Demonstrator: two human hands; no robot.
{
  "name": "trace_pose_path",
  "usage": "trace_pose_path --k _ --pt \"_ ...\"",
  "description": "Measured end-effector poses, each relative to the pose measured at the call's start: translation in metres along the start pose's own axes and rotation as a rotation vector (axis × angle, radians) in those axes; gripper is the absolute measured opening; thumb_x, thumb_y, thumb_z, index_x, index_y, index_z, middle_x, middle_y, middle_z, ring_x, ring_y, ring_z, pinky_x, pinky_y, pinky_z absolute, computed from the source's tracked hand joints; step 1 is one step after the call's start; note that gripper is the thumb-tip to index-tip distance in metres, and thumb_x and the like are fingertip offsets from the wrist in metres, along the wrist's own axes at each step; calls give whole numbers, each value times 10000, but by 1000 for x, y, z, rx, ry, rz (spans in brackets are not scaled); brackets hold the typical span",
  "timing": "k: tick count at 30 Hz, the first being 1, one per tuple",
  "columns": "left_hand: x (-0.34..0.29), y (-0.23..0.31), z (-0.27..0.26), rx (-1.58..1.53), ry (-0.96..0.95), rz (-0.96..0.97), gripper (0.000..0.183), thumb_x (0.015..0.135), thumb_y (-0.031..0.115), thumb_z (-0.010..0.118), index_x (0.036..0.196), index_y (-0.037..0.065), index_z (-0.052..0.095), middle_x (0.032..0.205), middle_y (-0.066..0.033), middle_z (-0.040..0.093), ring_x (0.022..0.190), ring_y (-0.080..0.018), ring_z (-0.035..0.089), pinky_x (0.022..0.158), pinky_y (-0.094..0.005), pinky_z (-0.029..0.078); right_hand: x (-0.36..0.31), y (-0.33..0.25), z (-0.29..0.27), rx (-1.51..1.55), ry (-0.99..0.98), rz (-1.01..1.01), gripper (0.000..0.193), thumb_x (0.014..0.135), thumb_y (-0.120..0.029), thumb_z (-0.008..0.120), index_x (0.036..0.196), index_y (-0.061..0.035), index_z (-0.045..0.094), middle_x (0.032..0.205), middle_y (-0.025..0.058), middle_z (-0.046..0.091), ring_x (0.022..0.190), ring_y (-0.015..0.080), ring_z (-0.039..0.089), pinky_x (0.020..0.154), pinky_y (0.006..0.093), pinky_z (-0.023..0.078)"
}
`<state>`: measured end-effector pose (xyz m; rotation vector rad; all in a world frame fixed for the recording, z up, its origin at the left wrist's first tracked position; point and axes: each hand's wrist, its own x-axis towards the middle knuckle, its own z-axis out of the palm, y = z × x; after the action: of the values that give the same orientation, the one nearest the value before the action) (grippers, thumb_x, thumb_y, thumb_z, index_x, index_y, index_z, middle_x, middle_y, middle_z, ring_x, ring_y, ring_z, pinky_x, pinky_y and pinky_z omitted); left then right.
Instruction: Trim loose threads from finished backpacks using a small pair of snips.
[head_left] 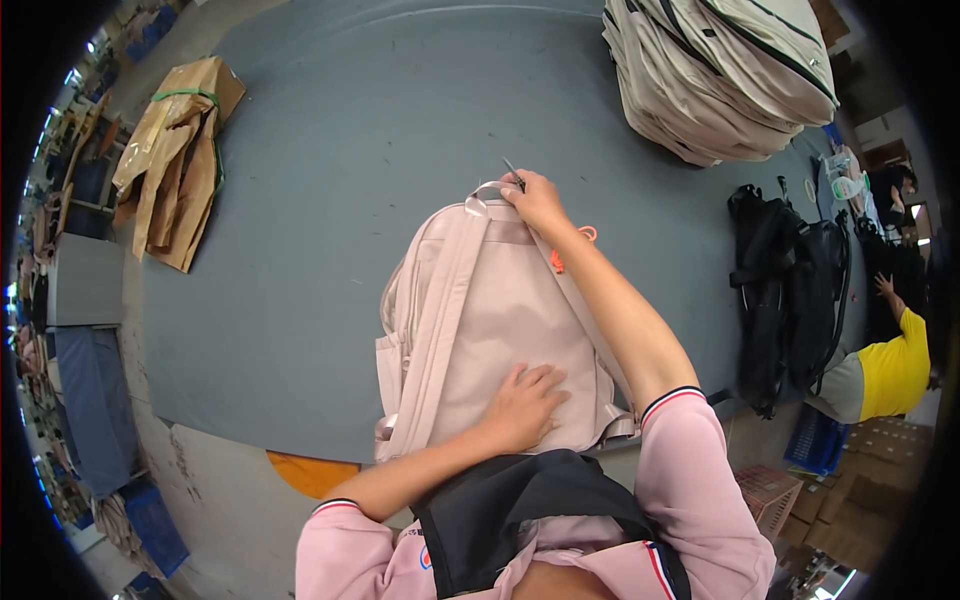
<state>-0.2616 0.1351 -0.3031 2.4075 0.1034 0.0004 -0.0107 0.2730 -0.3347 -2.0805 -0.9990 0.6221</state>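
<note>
Lying back-up on the near middle of the grey tabletop (330, 180), the pink backpack (500, 330) is pinned by the flat, open left hand (525, 405) while the right hand (535, 200) has its grip closed on a thin dark tool (512, 172) at the far top handle (490, 190).

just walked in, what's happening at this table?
A person is working on a pale pink backpack lying back-side up on a grey table. The left hand presses flat on its back panel; the right hand holds a thin dark tool at the top handle loop. Beige backpacks are stacked at the far right, black ones beside them.
</note>
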Motion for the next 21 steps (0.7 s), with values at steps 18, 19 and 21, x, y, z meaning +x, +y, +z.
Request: trace_pose_path --k 18,19,21 --pt "117 -195 -156 -1021 256 -470 321 889 -5 491 1205 10 544 1030 -64 621 981 -127 585 878 -260 471 -5 -26 -22 212 -103 236 163 884 -148 572 937 2 612 719 54 613 418 118 513 469 285 442" --pt "115 -199 -153 -1031 262 -479 321 889 -5 491 1205 10 544 1030 -64 621 981 -127 585 878 -260 471 -4 -26 -18 206 -116 239 163 884 -148 572 937 2 612 719 54 613 418 118 513 469 285 442" --pt "113 -207 -147 -1100 347 -398 343 870 -41 515 1209 7 521 951 -43 609 949 -114 586 852 -242 475 -9 -27 -11 199 -62 130 161 892 -134 570 983 -9 615 775 61 629 534 131 596 513 289 464"
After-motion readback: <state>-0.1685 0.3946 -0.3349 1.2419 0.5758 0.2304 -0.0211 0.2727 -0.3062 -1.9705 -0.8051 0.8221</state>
